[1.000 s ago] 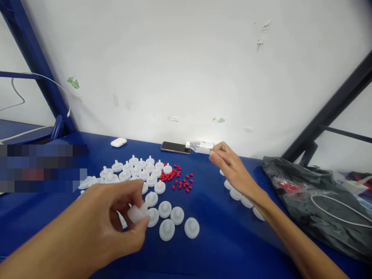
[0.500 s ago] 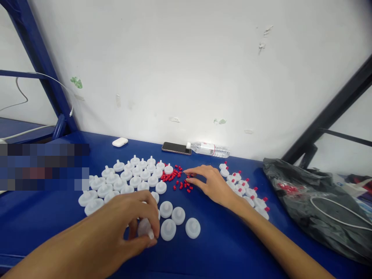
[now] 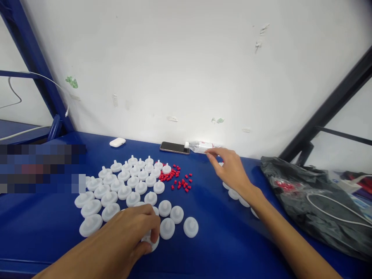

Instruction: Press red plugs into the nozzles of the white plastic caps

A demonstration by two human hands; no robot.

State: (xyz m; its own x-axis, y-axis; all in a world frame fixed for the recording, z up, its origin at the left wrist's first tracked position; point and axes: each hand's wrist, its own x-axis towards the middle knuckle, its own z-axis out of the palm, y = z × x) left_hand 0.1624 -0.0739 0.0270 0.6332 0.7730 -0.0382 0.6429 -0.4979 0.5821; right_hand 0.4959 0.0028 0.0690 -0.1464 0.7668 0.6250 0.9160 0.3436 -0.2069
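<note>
My left hand (image 3: pixel 139 228) is closed around a white disc with a short spout (image 3: pixel 152 242), low over the near part of the table; the fingers partly cover it. Beside it lie several loose white spouted discs (image 3: pixel 167 228), spout up. My right hand (image 3: pixel 231 168) hovers at the right, above the row of red-tipped discs (image 3: pixel 234 194), and hides much of that row. Its thumb and index finger are drawn together at the tips; what they pinch, if anything, cannot be made out. Small red caps (image 3: pixel 185 184) are scattered between both hands.
A large cluster of white discs covers the left of the blue table (image 3: pixel 221 248). Along the wall sit a white earphone case (image 3: pixel 117 142), a phone (image 3: pixel 174 148) and a plastic bottle (image 3: pixel 200 147). A dark plastic bag (image 3: pixel 305 209) with a white cable lies at the right.
My right hand has moved right and slightly up, from the red caps to over the red-tipped discs. My left hand has tilted down a little, still on a white disc. The view shifted slightly.
</note>
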